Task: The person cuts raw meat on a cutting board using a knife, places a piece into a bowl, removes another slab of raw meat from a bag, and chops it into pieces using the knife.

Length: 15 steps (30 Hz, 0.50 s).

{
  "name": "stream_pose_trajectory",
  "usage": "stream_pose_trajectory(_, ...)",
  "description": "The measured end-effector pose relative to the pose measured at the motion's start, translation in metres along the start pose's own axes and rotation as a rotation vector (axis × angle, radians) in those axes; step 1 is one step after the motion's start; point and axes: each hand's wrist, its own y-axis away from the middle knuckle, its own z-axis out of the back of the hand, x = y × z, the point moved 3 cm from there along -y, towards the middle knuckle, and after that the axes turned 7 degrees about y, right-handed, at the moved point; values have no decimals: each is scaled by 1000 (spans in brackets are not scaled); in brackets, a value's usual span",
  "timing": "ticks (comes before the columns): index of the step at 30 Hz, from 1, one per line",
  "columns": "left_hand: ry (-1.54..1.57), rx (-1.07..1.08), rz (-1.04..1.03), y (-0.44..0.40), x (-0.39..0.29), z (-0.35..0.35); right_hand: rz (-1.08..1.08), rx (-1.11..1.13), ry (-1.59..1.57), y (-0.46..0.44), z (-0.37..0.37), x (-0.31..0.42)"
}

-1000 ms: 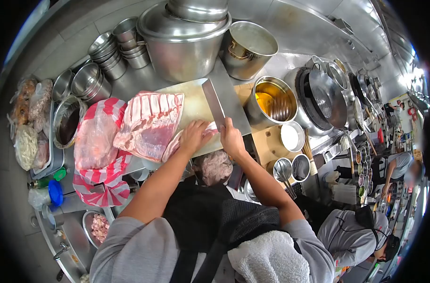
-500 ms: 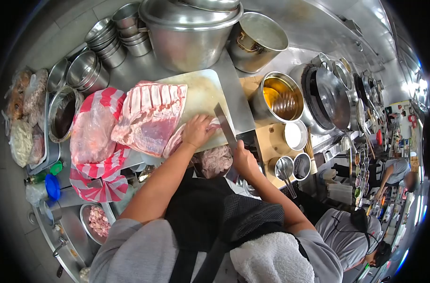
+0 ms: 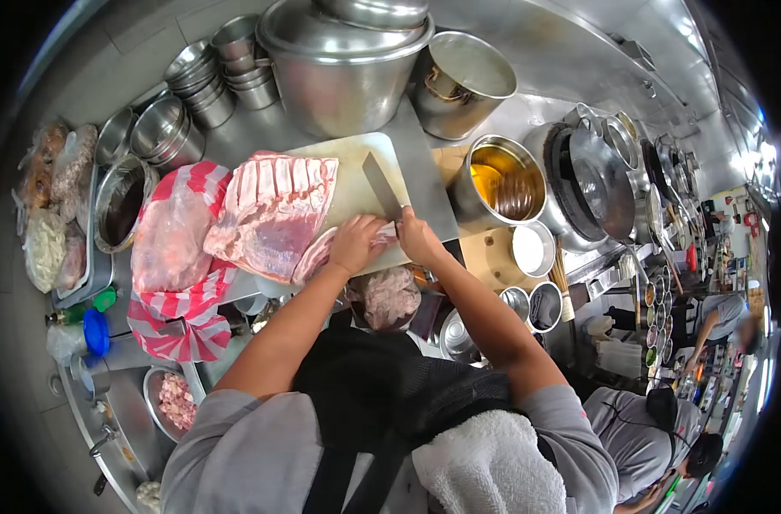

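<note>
A broad, brushed stainless-steel desk (image 3: 432,199) is running across the middle, and a tall, shiny stainless-steel wall (image 3: 570,56) is rising behind it, catching pale, soft-edged reflections. Large, matte grey tiles (image 3: 146,38) with thin straight seams are filling the left side — whether wall or floor, I cannot tell. At lower left, a rectangular stainless-steel sink (image 3: 132,396) is sitting beside the tiles, a curved chrome tap (image 3: 105,437) reaching over it. Far right, the room is stretching back toward a small, pale yellowish wall (image 3: 736,204) — white, glaring lights (image 3: 767,154) are shining near it.
</note>
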Motion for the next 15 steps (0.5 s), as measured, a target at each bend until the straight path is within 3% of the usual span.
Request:
stream_pose_trajectory(5,46,18,113,-1,-7,3,-50,-70,-34,15,10,7)
stream_pose_trajectory(10,121,-4,56,8,-12,11,-73,-6,-13,10,6,11)
stream_pose_trajectory(15,-43,64,123,21,5,15,-69,69,135,-16,51,30)
